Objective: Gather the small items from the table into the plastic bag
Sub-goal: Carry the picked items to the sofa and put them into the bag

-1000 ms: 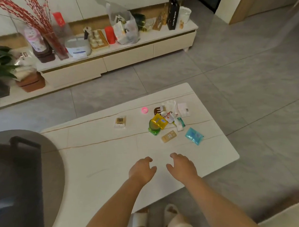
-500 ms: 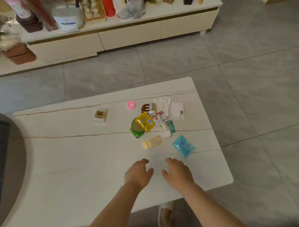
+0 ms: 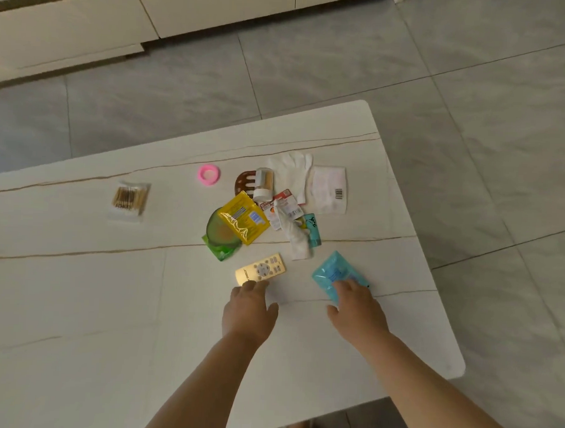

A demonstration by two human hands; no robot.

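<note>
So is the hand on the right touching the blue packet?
Touching. The head view shows the right hand with its fingertips lying over the near edge of the blue packet, no table showing between them.

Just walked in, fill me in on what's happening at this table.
A person is reaching over a white table toward a scatter of small items. The left hand touches the near end of a small gold remote; the right hand rests its fingers on a blue packet. Nothing is lifted yet, and no plastic bag is in view.
</note>
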